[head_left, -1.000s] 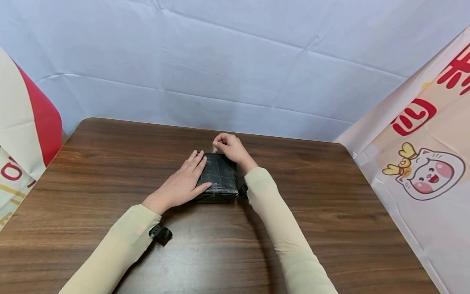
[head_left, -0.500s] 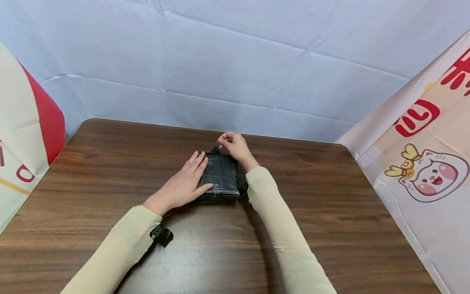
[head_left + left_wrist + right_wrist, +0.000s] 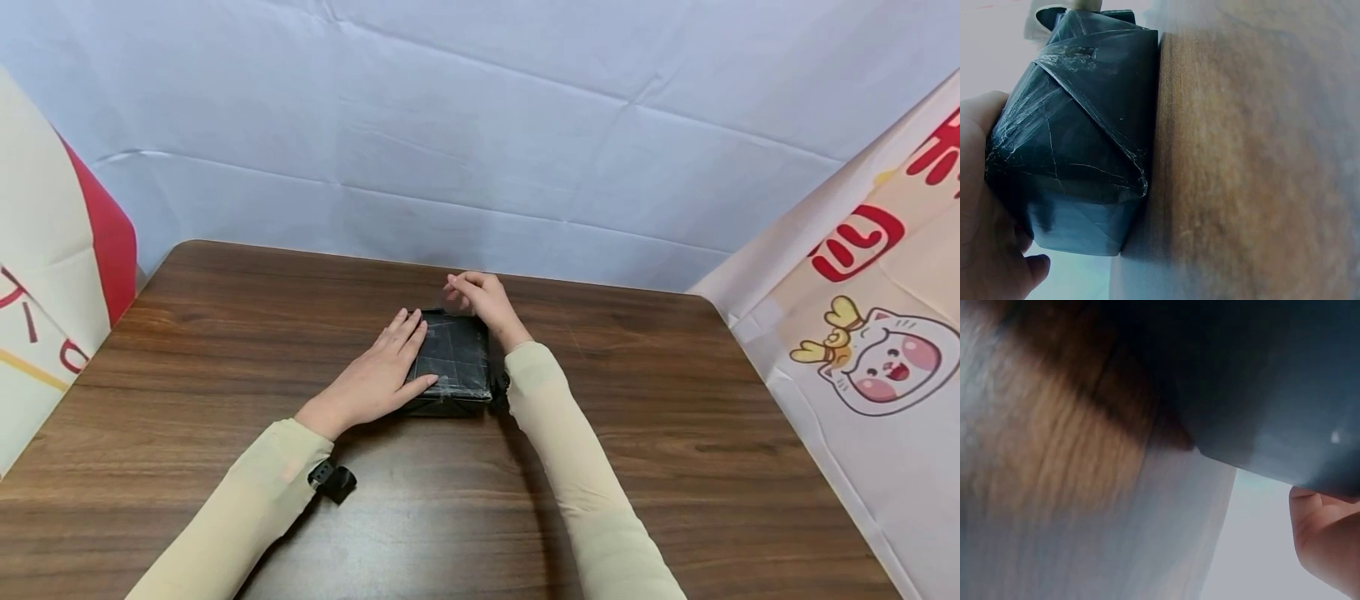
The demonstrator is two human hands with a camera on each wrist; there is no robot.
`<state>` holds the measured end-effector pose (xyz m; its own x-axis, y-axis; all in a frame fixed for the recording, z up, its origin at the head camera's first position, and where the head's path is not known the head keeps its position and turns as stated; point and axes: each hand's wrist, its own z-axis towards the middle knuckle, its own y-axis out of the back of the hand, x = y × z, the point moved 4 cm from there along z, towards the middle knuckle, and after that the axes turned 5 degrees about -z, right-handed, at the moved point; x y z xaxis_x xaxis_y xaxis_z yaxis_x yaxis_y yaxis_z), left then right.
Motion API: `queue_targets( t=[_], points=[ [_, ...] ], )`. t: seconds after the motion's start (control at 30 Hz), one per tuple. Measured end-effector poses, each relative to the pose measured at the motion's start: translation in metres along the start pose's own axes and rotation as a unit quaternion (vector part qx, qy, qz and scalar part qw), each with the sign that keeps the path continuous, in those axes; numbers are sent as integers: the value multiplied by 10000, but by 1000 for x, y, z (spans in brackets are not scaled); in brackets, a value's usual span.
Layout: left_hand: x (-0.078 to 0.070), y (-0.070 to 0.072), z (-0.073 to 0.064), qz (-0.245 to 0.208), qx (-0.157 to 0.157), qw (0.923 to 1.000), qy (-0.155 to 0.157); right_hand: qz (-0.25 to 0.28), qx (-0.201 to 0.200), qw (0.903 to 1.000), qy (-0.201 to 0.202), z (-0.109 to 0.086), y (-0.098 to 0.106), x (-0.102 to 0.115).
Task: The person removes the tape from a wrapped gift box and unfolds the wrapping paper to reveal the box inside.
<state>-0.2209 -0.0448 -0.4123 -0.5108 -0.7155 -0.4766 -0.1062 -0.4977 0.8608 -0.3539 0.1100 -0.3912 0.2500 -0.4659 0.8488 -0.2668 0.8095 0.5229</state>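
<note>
Head view, black parcel [image 3: 452,360] under fingers [image 3: 408,329]

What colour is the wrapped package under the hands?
Black, glossy wrapping with pale crease lines on the box-shaped package; the left wrist view shows it best.

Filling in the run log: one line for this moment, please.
left hand: flat on black package | right hand: pinching at its far edge | package: on table

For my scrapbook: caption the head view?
Left hand flat on a black wrapped parcel; right hand at its far edge.
</note>
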Motion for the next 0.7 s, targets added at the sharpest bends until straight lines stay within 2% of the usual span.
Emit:
queue_targets(
  t=[0.23,0.43,0.53,0.7],
  points=[
    [0,1,0,43,30,10000,16,-323,-87,9993,157,-5,5,2],
    [0,1,1,69,28,10000,7,-833,-119,9921,935,-22,9,0],
    [0,1,1,84,28,10000,-2,-1163,-169,9825,1447,-36,10,5],
    [1,2,0,60,48,10000,49,-1830,-116,9576,2224,-61,7,15]
  ],
)
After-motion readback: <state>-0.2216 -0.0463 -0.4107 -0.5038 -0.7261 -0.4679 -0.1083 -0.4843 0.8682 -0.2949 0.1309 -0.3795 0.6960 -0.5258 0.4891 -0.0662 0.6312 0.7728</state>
